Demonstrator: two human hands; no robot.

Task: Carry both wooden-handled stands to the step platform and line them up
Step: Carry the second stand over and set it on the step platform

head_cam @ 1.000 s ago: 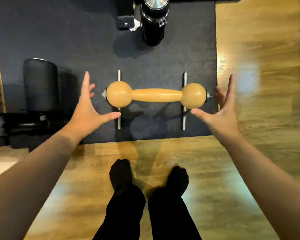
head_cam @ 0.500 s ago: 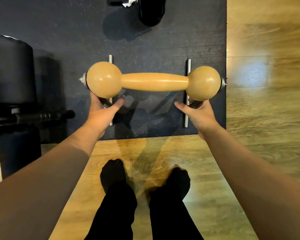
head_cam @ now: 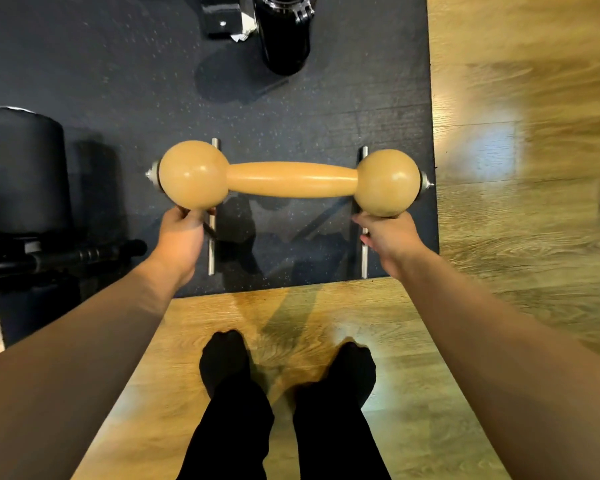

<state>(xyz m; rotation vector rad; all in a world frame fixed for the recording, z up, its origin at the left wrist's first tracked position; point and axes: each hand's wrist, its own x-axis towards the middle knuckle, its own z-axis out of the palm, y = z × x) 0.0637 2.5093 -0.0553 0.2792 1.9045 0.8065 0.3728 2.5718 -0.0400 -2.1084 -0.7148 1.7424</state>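
A wooden-handled stand (head_cam: pixel 291 180) stands on the dark rubber mat (head_cam: pixel 118 81) in front of me. It has a tan wooden bar with a ball at each end and two thin metal base rails under it. My left hand (head_cam: pixel 182 233) grips the frame under the left ball, fingers curled out of sight. My right hand (head_cam: pixel 385 233) grips the frame under the right ball in the same way. Only one stand is in view. No step platform is visible.
A black padded roller (head_cam: pixel 21 171) and a dark bar (head_cam: pixel 84 252) lie at the left. A black cylinder (head_cam: pixel 284 32) and a black block (head_cam: pixel 224 15) stand at the mat's far edge. Wooden floor (head_cam: pixel 527 133) lies right and near, under my black-socked feet (head_cam: pixel 288 368).
Both hands went from open beside the wooden balls to closed on the frame beneath them. The view moved in closer, then drew back a little.
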